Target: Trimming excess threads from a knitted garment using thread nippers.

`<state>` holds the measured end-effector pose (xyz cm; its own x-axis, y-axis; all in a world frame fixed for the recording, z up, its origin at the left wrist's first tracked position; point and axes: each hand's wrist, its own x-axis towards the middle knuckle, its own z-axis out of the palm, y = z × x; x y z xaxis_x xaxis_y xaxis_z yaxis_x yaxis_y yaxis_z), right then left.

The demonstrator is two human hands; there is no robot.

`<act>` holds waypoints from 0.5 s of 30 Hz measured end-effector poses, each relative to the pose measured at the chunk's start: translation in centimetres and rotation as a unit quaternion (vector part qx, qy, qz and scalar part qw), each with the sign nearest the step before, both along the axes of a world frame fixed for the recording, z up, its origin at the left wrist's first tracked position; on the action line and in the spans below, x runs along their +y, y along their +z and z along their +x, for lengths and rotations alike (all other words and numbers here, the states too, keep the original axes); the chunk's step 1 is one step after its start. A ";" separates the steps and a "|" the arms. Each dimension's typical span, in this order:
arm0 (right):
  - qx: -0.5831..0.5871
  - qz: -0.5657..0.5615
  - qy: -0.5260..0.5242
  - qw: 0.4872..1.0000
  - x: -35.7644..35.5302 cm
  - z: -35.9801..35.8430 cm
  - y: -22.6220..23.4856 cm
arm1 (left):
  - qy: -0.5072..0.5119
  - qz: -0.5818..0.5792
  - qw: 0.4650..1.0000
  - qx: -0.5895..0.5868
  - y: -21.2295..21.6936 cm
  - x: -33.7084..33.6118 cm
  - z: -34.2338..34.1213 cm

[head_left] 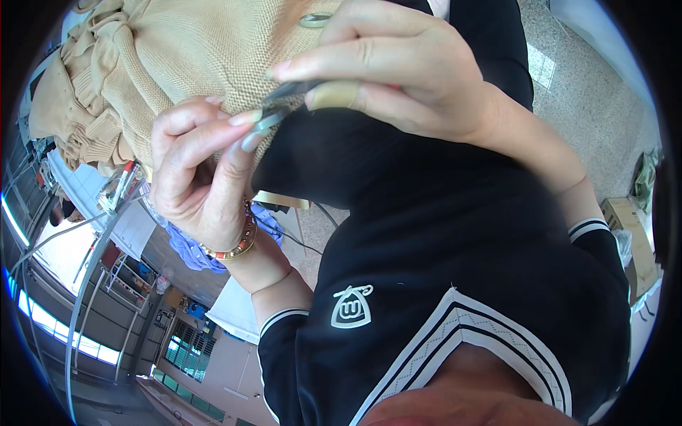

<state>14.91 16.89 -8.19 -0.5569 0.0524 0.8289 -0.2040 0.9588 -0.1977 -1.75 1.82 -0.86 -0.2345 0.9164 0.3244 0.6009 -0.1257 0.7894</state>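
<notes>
Left hand (202,170): my thumb and finger pinched a small glossy grey-green piece (268,123).
Right hand (408,74): I gripped a slim dark tool (285,91), blurred, against or just beside that piece; I couldn't tell which.
Thumb: a tan wrap (334,95) covered my right one.
Garment: the beige knitted garment (192,60) lay behind both hands, bearing a shiny greenish oval button (315,20).
Beyond: purple cloth (190,252) showed past my left wrist.

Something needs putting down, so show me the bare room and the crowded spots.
Bare speckled floor shows at upper right, between the right forearm, black trousers and cardboard box. Crowded: upper left, where beige knit garment lies behind the left hand, with purple cloth lower down.
</notes>
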 end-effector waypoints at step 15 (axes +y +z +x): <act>-0.022 -0.613 0.181 0.769 -1.0 3.4 -1.0 | 0.003 -0.070 0.993 -0.098 0.3 -7.3 -2.5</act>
<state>18.34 15.90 -9.20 -0.7445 0.6146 0.2608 -0.3808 -0.0701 -0.9220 -4.26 -5.46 -0.51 -0.2859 0.9478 0.1412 0.4344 -0.0032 0.9007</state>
